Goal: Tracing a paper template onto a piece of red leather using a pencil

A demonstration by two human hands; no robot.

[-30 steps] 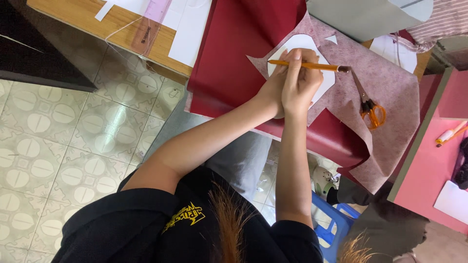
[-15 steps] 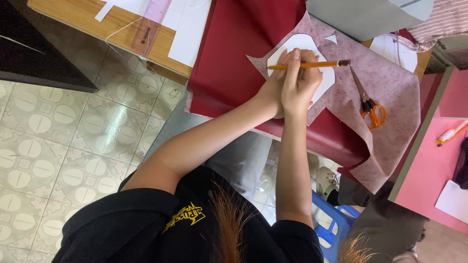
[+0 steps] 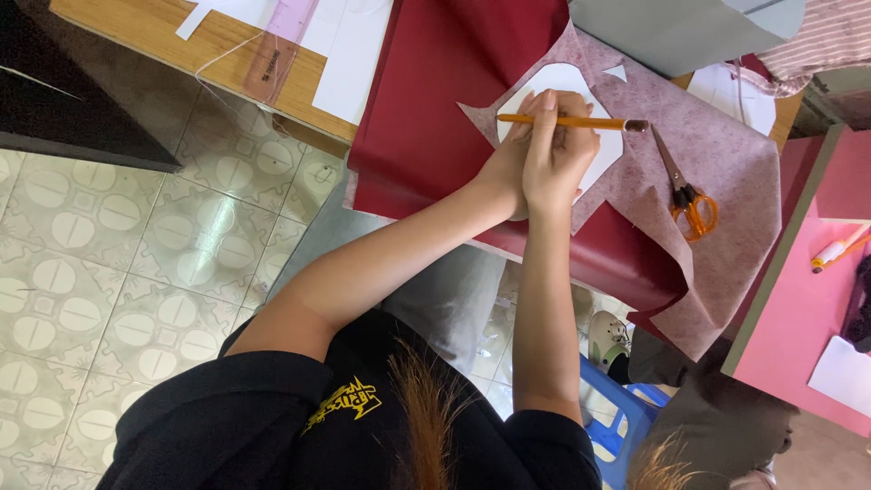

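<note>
The right hand grips a pencil over the white paper pattern; the left hand presses flat beside it. If that pressure eases, the pattern could slip on the mauve fabric, skewing the outline.

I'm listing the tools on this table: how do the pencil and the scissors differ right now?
The pencil is held in the right hand over the white paper pattern; the scissors lie untouched on the mottled fabric. The pencil is one thin yellow stick; the scissors have metal blades and orange handles. Both are over the same fabric.
</note>
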